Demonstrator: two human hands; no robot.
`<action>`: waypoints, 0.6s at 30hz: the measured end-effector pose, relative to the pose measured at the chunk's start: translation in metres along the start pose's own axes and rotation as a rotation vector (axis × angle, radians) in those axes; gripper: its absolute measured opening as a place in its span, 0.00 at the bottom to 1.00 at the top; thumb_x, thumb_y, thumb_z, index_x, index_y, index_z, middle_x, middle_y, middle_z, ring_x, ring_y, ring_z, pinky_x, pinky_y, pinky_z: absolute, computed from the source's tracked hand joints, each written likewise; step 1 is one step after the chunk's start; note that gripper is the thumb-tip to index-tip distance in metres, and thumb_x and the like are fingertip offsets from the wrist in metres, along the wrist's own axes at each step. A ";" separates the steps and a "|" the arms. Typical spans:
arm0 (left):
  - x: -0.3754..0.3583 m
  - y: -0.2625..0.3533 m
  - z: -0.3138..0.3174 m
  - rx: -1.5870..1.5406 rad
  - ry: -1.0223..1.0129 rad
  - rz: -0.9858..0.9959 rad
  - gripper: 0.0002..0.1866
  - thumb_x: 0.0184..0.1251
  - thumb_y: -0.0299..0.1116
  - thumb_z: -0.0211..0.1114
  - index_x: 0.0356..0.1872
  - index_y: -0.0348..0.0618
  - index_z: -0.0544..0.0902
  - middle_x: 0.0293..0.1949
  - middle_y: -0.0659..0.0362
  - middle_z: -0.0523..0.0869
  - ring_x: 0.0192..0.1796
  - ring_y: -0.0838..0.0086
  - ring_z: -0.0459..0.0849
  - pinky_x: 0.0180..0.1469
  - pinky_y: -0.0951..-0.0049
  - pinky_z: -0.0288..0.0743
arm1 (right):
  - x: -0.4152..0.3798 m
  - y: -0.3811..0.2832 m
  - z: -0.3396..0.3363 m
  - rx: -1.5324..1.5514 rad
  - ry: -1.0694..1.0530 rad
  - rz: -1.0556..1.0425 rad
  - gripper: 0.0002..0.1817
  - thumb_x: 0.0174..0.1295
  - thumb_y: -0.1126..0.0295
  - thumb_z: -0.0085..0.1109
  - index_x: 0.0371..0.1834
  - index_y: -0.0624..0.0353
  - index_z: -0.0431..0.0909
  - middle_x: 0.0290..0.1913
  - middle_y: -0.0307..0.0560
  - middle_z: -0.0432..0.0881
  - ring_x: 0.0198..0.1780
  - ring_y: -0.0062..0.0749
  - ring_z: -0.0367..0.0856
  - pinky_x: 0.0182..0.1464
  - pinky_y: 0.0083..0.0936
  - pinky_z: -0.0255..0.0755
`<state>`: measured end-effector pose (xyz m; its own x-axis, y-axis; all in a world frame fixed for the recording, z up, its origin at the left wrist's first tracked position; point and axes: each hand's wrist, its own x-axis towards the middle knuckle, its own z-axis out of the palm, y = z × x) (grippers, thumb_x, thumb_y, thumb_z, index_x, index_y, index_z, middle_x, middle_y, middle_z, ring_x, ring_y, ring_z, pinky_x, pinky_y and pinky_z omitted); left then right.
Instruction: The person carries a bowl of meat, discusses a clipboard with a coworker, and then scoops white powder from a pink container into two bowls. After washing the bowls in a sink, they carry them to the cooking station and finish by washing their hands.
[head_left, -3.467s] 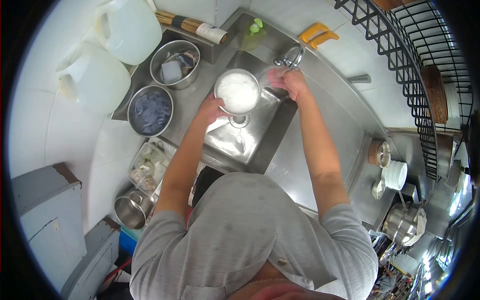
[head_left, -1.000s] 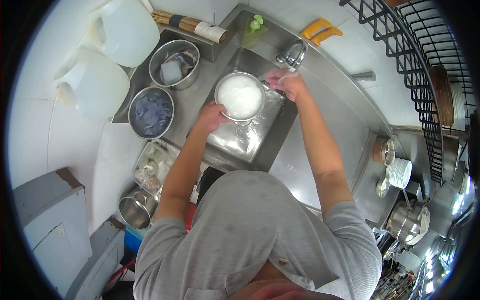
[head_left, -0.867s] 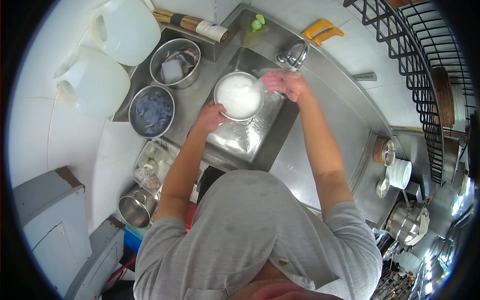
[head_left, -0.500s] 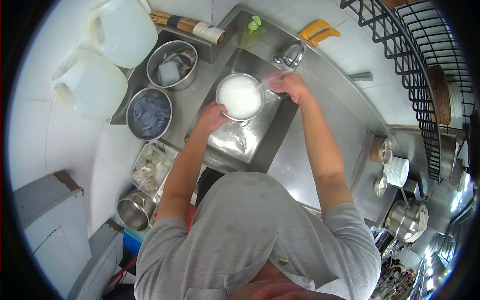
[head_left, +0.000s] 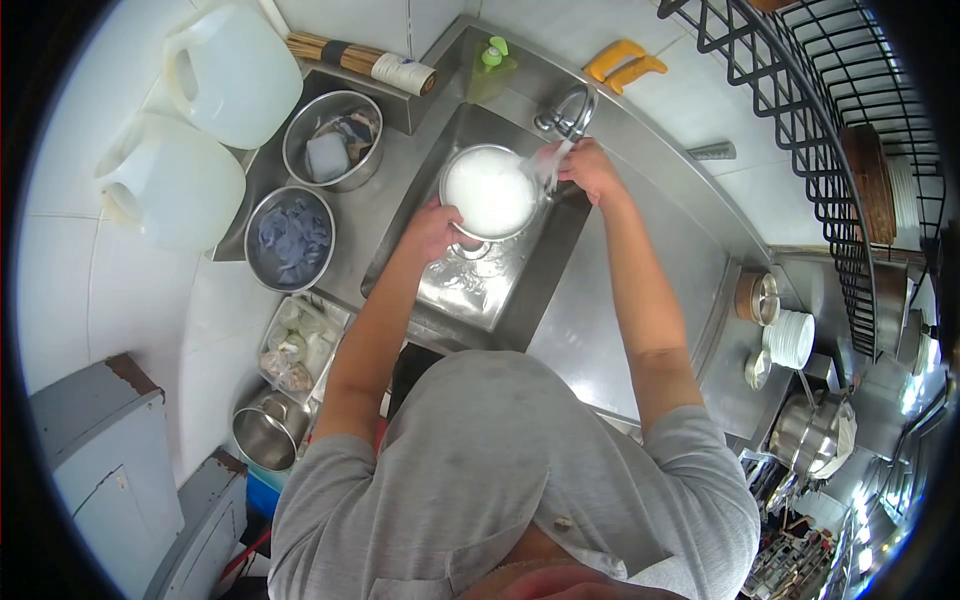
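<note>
A round metal bowl [head_left: 490,192] full of something white is held over the sink basin [head_left: 470,290]. My left hand [head_left: 436,230] grips its lower left rim. Water runs from the faucet [head_left: 576,108] at the bowl's right side. Right beside the stream is my right hand [head_left: 585,168], near the faucet's spout; its fingertips are blurred behind the water, so I cannot tell whether they hold anything. Below the bowl, the drain and wet basin floor show.
Left of the sink stand two metal bowls with cloths [head_left: 293,240] [head_left: 333,140] and white jugs [head_left: 180,185]. A green-topped bottle [head_left: 492,70] is behind the basin. Yellow-handled tools [head_left: 625,66] lie at the back. A black wire rack [head_left: 800,130] hangs at the right.
The bowl has shifted slightly right, towards the faucet. My right hand now sits closer under the spout, and the water splashes more widely beside the bowl.
</note>
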<state>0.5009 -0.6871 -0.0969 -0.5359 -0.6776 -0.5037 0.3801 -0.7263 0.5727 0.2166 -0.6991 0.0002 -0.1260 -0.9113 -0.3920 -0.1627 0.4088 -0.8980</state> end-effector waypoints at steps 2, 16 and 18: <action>-0.005 0.002 -0.001 0.001 -0.012 -0.004 0.24 0.55 0.16 0.53 0.57 0.30 0.70 0.51 0.44 0.80 0.49 0.52 0.85 0.47 0.44 0.86 | 0.011 0.012 -0.008 -0.006 0.042 -0.043 0.08 0.55 0.77 0.57 0.38 0.63 0.81 0.39 0.47 0.85 0.44 0.32 0.84 0.40 0.25 0.78; -0.101 0.021 -0.011 -0.022 0.105 0.085 0.26 0.57 0.19 0.54 0.60 0.31 0.69 0.53 0.45 0.81 0.48 0.55 0.87 0.46 0.50 0.87 | 0.122 0.109 -0.026 0.362 0.390 0.001 0.09 0.70 0.66 0.50 0.50 0.51 0.75 0.32 0.41 0.82 0.28 0.28 0.81 0.28 0.25 0.78; -0.110 0.022 -0.012 -0.021 0.118 0.089 0.26 0.57 0.19 0.54 0.60 0.31 0.69 0.52 0.46 0.82 0.47 0.55 0.87 0.46 0.51 0.87 | 0.128 0.107 -0.028 0.531 0.309 0.101 0.09 0.71 0.59 0.48 0.43 0.50 0.74 0.26 0.40 0.78 0.22 0.27 0.76 0.22 0.24 0.71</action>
<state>0.5774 -0.6296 -0.0371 -0.4075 -0.7476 -0.5245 0.4389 -0.6640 0.6054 0.1554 -0.7710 -0.1402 -0.4059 -0.7807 -0.4752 0.3632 0.3393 -0.8677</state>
